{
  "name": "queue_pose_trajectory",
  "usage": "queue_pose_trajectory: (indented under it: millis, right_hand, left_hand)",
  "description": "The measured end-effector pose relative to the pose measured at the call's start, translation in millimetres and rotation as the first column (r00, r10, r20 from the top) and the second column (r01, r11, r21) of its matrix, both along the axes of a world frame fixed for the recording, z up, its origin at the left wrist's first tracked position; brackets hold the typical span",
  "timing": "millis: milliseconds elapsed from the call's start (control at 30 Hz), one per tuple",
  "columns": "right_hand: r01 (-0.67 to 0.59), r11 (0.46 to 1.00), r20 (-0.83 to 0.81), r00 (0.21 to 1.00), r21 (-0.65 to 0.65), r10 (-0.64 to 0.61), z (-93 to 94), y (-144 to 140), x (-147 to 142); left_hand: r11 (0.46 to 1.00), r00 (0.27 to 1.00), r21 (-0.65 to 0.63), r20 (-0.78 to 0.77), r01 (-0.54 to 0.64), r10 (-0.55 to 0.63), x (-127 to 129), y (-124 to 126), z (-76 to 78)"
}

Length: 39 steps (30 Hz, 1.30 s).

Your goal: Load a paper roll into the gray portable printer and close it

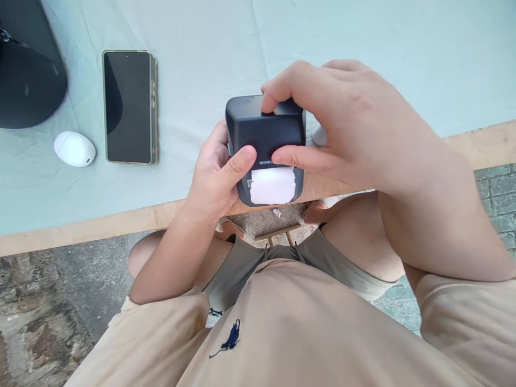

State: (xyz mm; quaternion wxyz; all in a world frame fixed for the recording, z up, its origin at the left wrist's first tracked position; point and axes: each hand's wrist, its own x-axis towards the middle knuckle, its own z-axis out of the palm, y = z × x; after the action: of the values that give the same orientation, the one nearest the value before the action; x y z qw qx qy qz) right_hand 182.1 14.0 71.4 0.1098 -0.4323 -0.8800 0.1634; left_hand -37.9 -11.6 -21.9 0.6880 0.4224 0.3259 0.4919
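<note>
One black device (264, 134), left hand (213, 174) cupping it, right hand (342, 115) arched atop

A bare stretch of surface (193, 70) between the phone (128, 107) and the black device (264, 131) left room to pass, while a white oval object (74, 149) and a large dark object (30, 75) obstructed the left.

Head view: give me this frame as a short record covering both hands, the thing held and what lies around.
Held: black printer, in front of the person
Paper: white slip at the printer's near end
Left hand: grips the printer's side, thumb on top
Right hand: thumb and bent finger on the printer; grip unclear
Phone: face up, screen dark
Beside phone: white oval object
Surface: pale cloth, wooden edge
</note>
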Motion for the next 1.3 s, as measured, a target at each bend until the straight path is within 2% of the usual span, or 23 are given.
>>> queue_pose_trajectory:
  millis: [67,167,267,400,500,667,767,900,1000,1100,1200,1300]
  right_hand:
    - [-0.029,0.997,-0.027,0.999,0.068,0.03,-1.1,1,5]
    - [0.001,0.985,-0.045,0.999,0.17,0.007,-0.1,1,12]
    - [0.019,0.977,-0.082,0.997,0.211,-0.001,0.5,1,16]
    - [-0.02,0.984,-0.127,0.991,0.178,0.043,-2.9,0,16]
    - [-0.014,0.99,-0.119,0.992,0.14,0.03,-3.4,0,15]
    - [0.015,0.999,0.005,1.0,0.039,-0.015,4.0,0,15]
    - [0.026,0.999,0.007,1.0,0.028,-0.026,7.6,1,15]
    - [0.027,0.999,0.046,0.999,0.041,-0.029,8.8,1,14]
    - [0.019,1.0,0.068,0.997,0.02,-0.02,8.5,0,14]
    - [0.013,0.999,0.006,1.0,-0.037,-0.013,6.4,-1,14]
    - [0.006,0.997,-0.051,0.999,-0.08,-0.01,3.2,-1,15]
    - [-0.015,1.0,-0.075,0.997,0.016,0.016,3.9,-1,15]
  left_hand:
    - [1.0,0.999,-0.006,0.028,0.02,-0.02,2,3,1.0]
    - [0.999,0.999,-0.01,0.032,0.032,-0.032,2,8,0.5]
    - [0.999,0.999,0.027,-0.006,0.041,-0.041,0,12,-2.4]
    - [0.998,0.998,0.015,-0.005,0.055,-0.055,-2,15,-5.9]
    - [0.998,0.998,0.02,-0.001,0.065,-0.065,-1,13,-4.6]
    - [0.998,0.998,-0.005,0.011,-0.055,0.055,10,2,11.5]
    - [0.997,0.997,-0.025,0.03,-0.076,0.077,13,-1,18.6]
    - [0.994,0.994,-0.033,0.023,-0.104,0.105,11,1,13.7]
    - [0.997,0.995,-0.007,0.05,-0.081,0.081,10,3,6.6]
    - [0.999,0.999,0.01,0.031,-0.041,0.041,9,3,4.7]
    - [0.997,0.998,-0.024,0.003,-0.069,0.069,8,4,8.9]
    - [0.994,0.996,-0.063,0.012,-0.089,0.089,9,5,11.6]
